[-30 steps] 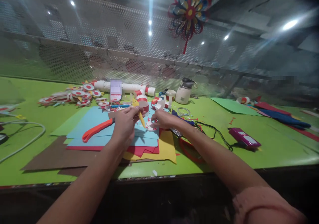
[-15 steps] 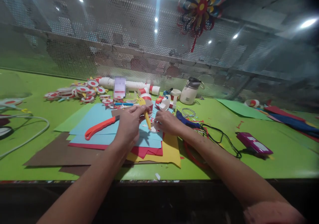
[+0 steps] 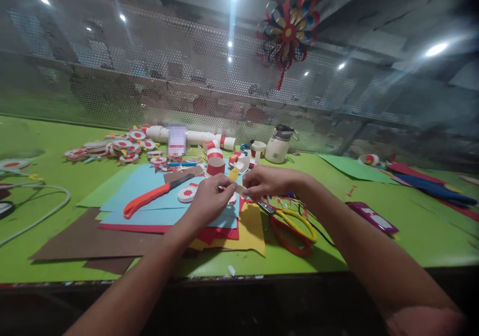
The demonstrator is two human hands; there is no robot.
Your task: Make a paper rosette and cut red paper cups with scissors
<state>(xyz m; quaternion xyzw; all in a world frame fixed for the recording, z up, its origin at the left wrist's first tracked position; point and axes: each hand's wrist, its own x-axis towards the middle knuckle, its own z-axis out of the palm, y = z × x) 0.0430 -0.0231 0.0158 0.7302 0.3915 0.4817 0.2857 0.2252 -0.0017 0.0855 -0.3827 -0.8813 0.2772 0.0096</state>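
My left hand (image 3: 214,195) is closed in a pinch on one end of a small pale paper strip (image 3: 241,190). At the strip's other end, the curled fingers of my right hand (image 3: 266,180) are also pinched. Just above the strip shows a small yellow paper cutout (image 3: 234,174); I cannot tell whether it is joined to it. A white disc with red marks (image 3: 187,193) lies on the blue paper (image 3: 138,184), left of my left hand. Behind that hand stands a red-and-white cylinder (image 3: 215,163). Scissors (image 3: 292,229) with red and yellow handles lie below my right hand.
An orange-handled knife (image 3: 149,199) rests on the blue paper, over brown sheets (image 3: 90,239). Several red-and-white wheel-like pieces (image 3: 121,144) are heaped back left. Behind are a white tube (image 3: 202,137) and a pale bottle (image 3: 277,147). A purple device (image 3: 374,218) lies right.
The yellow cutout, before upright in my left hand, now shows behind the fingers. My right hand has risen and now pinches the pale strip. The scissors and the disc have come into sight.
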